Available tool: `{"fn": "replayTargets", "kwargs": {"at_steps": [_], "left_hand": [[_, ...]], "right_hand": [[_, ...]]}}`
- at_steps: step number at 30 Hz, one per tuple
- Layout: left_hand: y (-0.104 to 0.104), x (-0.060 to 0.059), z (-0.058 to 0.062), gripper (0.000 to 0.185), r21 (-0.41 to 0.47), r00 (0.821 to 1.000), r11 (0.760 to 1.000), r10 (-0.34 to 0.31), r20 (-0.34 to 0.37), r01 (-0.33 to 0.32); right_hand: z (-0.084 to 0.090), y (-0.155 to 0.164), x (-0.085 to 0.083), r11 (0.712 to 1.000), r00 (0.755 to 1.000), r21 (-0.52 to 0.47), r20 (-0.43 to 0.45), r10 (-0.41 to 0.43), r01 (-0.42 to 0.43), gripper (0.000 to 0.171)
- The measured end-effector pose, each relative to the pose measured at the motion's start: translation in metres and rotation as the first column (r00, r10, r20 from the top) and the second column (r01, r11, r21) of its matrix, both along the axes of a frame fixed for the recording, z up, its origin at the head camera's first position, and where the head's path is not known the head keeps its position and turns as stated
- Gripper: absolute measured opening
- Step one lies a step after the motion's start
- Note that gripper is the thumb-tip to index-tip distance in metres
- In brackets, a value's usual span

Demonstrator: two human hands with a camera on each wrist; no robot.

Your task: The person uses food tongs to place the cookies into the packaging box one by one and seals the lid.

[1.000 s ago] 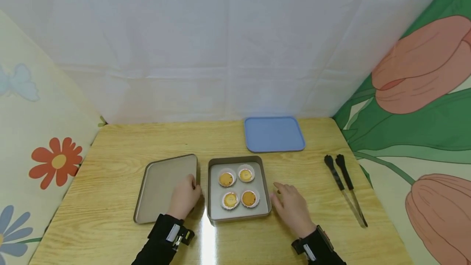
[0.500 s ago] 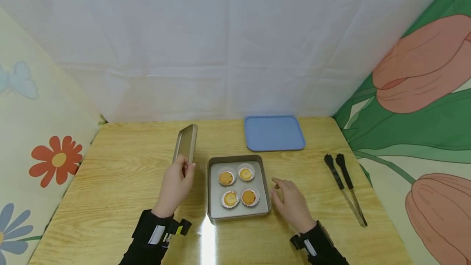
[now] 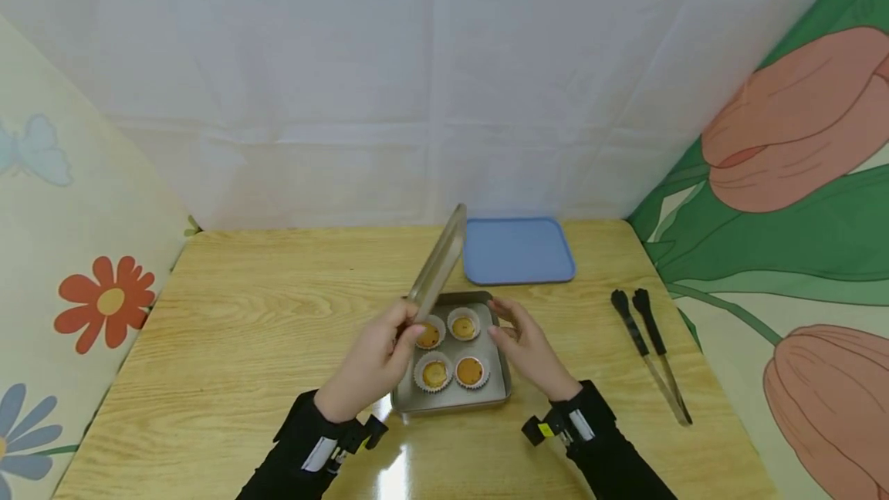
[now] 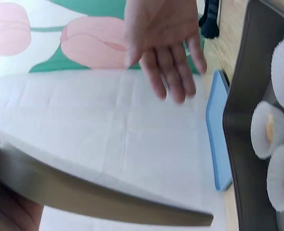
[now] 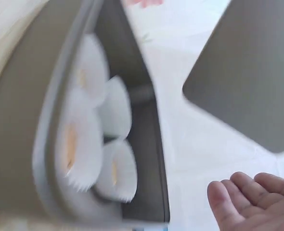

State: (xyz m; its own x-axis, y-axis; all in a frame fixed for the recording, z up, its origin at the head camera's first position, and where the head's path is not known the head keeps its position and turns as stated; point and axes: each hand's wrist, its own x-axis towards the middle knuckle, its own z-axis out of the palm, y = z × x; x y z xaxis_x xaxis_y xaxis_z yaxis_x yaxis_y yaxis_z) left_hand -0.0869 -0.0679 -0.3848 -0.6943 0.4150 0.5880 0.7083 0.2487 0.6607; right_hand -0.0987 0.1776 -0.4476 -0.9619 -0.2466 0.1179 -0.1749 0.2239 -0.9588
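Note:
My left hand grips a flat metal lid by its near edge and holds it steeply tilted over the left side of a square metal baking tin. Inside the tin sit several small golden cakes in white paper cups; the lid and hand partly cover the far left one. By the tin's right wall is my right hand, its fingers extended and holding nothing. In the right wrist view the lid hangs apart from the tin. The left wrist view shows the right hand with loosely spread fingers.
A blue tray lies at the table's back edge, beyond the tin. Black-handled metal tongs rest at the right. The wooden table meets a white cloth backdrop behind and printed panels at both sides.
My left hand has lifted the lid off the table's left side and carried it rightward over the tin, tilting it up. The right hand has risen toward the tin's far right corner.

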Motion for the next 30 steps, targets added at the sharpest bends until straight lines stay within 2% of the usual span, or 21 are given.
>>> {"fn": "replayTargets", "kwargs": {"at_steps": [4, 8, 10, 12, 14, 15, 16, 17, 18, 21, 24, 26, 28, 30], "left_hand": [[0.012, 0.005, 0.004, 0.004, 0.02, 0.989, 0.989, -0.149, -0.01, 0.149], [0.02, 0.008, 0.004, 0.013, 0.07, 0.967, 0.964, -0.256, -0.015, 0.256], [0.023, 0.009, 0.002, 0.016, 0.113, 0.956, 0.95, -0.293, 0.003, 0.291], [0.024, 0.009, -0.001, 0.018, 0.153, 0.948, 0.939, -0.317, 0.034, 0.309], [0.024, 0.008, -0.004, 0.019, 0.194, 0.941, 0.93, -0.331, 0.065, 0.313], [0.023, 0.008, -0.006, 0.018, 0.21, 0.941, 0.927, -0.331, 0.075, 0.309], [0.022, 0.007, -0.007, 0.017, 0.22, 0.942, 0.928, -0.325, 0.082, 0.301], [0.021, 0.006, -0.01, 0.015, 0.227, 0.945, 0.931, -0.314, 0.091, 0.288], [0.02, 0.005, -0.011, 0.013, 0.237, 0.947, 0.932, -0.304, 0.102, 0.273], [0.015, 0.0, -0.017, 0.008, 0.235, 0.961, 0.951, -0.237, 0.139, 0.2], [0.009, -0.003, -0.02, 0.014, 0.211, 0.967, 0.974, -0.129, 0.218, 0.082], [0.005, -0.005, -0.023, 0.016, 0.181, 0.961, 0.984, -0.043, 0.273, -0.008], [0.003, -0.007, -0.025, 0.022, 0.163, 0.945, 0.984, 0.019, 0.328, -0.077], [0.001, -0.009, -0.029, 0.03, 0.149, 0.937, 0.982, 0.055, 0.345, -0.113]], "right_hand": [[0.005, -0.003, -0.01, 0.981, 0.994, -0.187, 0.085, 0.067, -0.05, 0.066], [0.001, -0.002, -0.021, 0.943, 0.995, -0.331, 0.078, 0.069, -0.04, 0.08], [-0.003, 0.0, -0.025, 0.897, 0.993, -0.437, 0.057, 0.102, -0.067, 0.078], [-0.008, 0.003, -0.027, 0.829, 0.986, -0.546, 0.024, 0.164, -0.124, 0.07], [-0.011, 0.006, -0.027, 0.763, 0.975, -0.62, -0.011, 0.221, -0.18, 0.058], [-0.013, 0.007, -0.027, 0.746, 0.971, -0.636, -0.025, 0.236, -0.198, 0.052], [-0.013, 0.009, -0.026, 0.746, 0.971, -0.633, -0.034, 0.238, -0.205, 0.048], [-0.014, 0.011, -0.025, 0.758, 0.973, -0.62, -0.042, 0.228, -0.204, 0.045], [-0.014, 0.012, -0.023, 0.778, 0.978, -0.599, -0.039, 0.205, -0.187, 0.045], [-0.011, 0.018, -0.017, 0.869, 0.996, -0.486, -0.018, 0.092, -0.089, 0.051], [-0.007, 0.022, -0.011, 0.927, 1.0, -0.374, 0.01, -0.007, 0.011, 0.059], [-0.003, 0.023, -0.007, 0.948, 0.999, -0.317, 0.018, -0.039, 0.042, 0.063], [0.0, 0.022, -0.005, 0.96, 0.998, -0.273, 0.019, -0.062, 0.065, 0.065], [0.002, 0.019, -0.004, 0.965, 0.997, -0.249, 0.004, -0.078, 0.076, 0.068]]}}
